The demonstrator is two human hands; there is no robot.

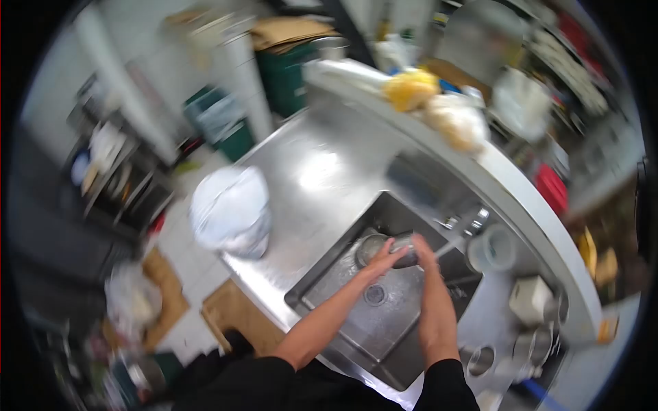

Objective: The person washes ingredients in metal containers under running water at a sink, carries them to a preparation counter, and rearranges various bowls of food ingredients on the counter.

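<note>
Both of my hands are inside a stainless steel sink (329, 270), towards its far side. Between them is a small metal container (404, 248), seemingly cup-shaped and blurred. My left hand (384, 260) has its fingers against the near left side of it. From the right, my right hand (426, 252) curls around the same container. A round metal bowl (371, 249) sits in the sink just left of my left fingers. Below the hands the drain (375, 295) shows in the wet sink floor.
A faucet (476, 220) reaches over the sink's right side, beside a translucent tub (491, 248). Metal containers (533, 344) and a white box (531, 300) stand right. A white plastic bag (232, 209) rests on the left counter. A ledge (517, 185) with bags borders the back.
</note>
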